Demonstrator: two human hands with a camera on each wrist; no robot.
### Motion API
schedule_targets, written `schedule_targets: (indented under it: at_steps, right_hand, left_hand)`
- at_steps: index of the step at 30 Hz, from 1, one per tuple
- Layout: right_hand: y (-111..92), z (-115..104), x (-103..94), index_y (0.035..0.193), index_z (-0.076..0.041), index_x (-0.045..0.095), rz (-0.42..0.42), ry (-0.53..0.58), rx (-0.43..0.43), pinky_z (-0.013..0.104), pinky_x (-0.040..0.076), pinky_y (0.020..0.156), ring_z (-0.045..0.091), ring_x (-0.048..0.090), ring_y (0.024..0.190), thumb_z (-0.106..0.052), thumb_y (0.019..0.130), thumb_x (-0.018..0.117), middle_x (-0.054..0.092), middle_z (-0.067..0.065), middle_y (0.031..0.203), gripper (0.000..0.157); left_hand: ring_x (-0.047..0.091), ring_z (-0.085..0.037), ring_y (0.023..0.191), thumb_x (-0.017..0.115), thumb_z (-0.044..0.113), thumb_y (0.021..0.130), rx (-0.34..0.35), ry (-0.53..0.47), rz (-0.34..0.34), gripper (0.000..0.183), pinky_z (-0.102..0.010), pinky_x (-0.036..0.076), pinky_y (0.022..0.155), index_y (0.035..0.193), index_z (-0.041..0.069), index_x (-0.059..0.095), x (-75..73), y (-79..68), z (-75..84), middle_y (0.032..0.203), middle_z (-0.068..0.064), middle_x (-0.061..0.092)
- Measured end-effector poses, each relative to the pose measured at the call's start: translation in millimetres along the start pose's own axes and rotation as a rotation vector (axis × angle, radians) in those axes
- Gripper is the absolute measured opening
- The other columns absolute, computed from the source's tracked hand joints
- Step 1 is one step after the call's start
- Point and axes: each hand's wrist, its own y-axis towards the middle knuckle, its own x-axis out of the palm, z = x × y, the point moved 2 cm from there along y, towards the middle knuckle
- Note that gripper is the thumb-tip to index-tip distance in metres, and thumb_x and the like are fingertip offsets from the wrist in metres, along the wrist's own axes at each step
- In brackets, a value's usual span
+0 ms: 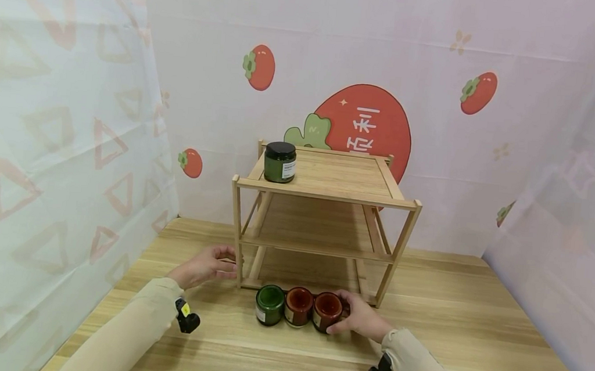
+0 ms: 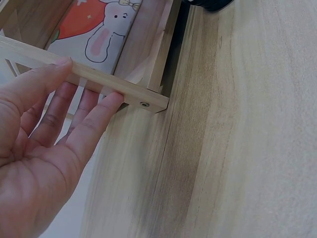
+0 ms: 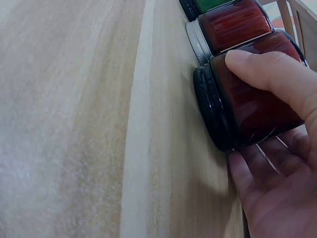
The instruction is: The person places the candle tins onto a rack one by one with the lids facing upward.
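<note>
My left hand (image 1: 210,267) holds the left front post of a three-tier wooden rack (image 1: 303,247); in the left wrist view its thumb and fingers (image 2: 106,106) lie on either side of the post. On the right, my right hand (image 1: 363,317) grips a dark red glass jar (image 1: 327,310), thumb (image 3: 247,62) on one side and the other fingers round the far side. This jar stands upside down on its black lid (image 3: 213,109). A second red jar (image 1: 298,307) with a silver lid and a green jar (image 1: 269,304) stand inverted beside it, in a row before the rack.
A green jar with a black lid (image 1: 280,162) stands upright on the rack's top tier, at its left. Printed cloth walls (image 1: 206,85) enclose the wooden table (image 1: 455,314) at the back and sides.
</note>
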Motion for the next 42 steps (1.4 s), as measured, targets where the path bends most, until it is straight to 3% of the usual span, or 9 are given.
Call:
schedule_targets:
  at_steps: [5,9,15,21,34,42]
  right_hand:
    - [-6.2,-4.3,-6.4,0.130,0.004,0.048,0.068,-0.023,0.009,0.030,0.051,0.091,0.025,0.059,0.109,-0.017,0.068,0.088,0.063,0.011,0.118,0.076]
    - [-11.2,-13.0,-15.4,0.133,0.008,0.043,0.134,0.005,0.016,0.028,0.053,0.089,0.023,0.060,0.108,-0.018,0.070,0.086,0.060,0.016,0.122,0.081]
    - [-12.4,-40.5,-29.9,0.135,0.011,0.038,0.161,0.176,-0.091,0.018,0.054,0.086,0.010,0.061,0.105,-0.010,0.077,0.080,0.054,0.024,0.126,0.075]
    - [-13.0,-68.9,-42.0,0.137,0.007,0.035,0.185,0.301,-0.165,0.021,0.057,0.084,0.008,0.063,0.102,-0.005,0.081,0.076,0.054,0.015,0.123,0.071]
    - [-12.4,-88.9,-50.9,0.142,-0.006,0.039,0.199,0.312,-0.188,0.027,0.059,0.084,0.014,0.061,0.106,-0.005,0.081,0.076,0.042,0.017,0.137,0.071]
    - [-10.6,-95.7,-51.6,0.144,-0.004,0.039,0.208,0.216,-0.253,0.009,0.043,0.099,-0.004,0.046,0.125,-0.012,0.082,0.076,0.040,0.016,0.148,0.072]
  left_hand:
    - [0.059,-0.016,0.096,0.059,-0.005,0.091,-0.003,-0.004,-0.001,0.024,-0.048,0.050,0.102,0.112,-0.001,0.047,0.3,1.3,-1.3,0.108,-0.006,0.052]
    - [0.058,-0.016,0.097,0.060,-0.003,0.091,-0.008,-0.002,0.001,0.025,-0.046,0.051,0.101,0.113,-0.001,0.047,0.0,1.8,-1.4,0.110,-0.007,0.052]
    - [0.059,-0.019,0.101,0.061,-0.002,0.091,-0.024,-0.005,0.013,0.025,-0.041,0.054,0.099,0.112,0.000,0.048,-1.0,2.2,-1.2,0.112,-0.009,0.051]
    - [0.059,-0.020,0.101,0.061,-0.003,0.091,-0.034,-0.007,0.025,0.024,-0.043,0.053,0.099,0.110,0.001,0.047,-1.1,1.7,-1.5,0.111,-0.009,0.051]
    - [0.060,-0.018,0.098,0.061,-0.003,0.091,-0.020,0.005,0.020,0.023,-0.046,0.052,0.100,0.109,0.002,0.048,0.1,1.4,-1.2,0.110,-0.007,0.052]
    - [0.059,-0.018,0.099,0.061,-0.002,0.091,-0.016,0.012,0.013,0.024,-0.044,0.053,0.099,0.111,-0.001,0.048,-1.3,2.7,-2.8,0.111,-0.008,0.052]
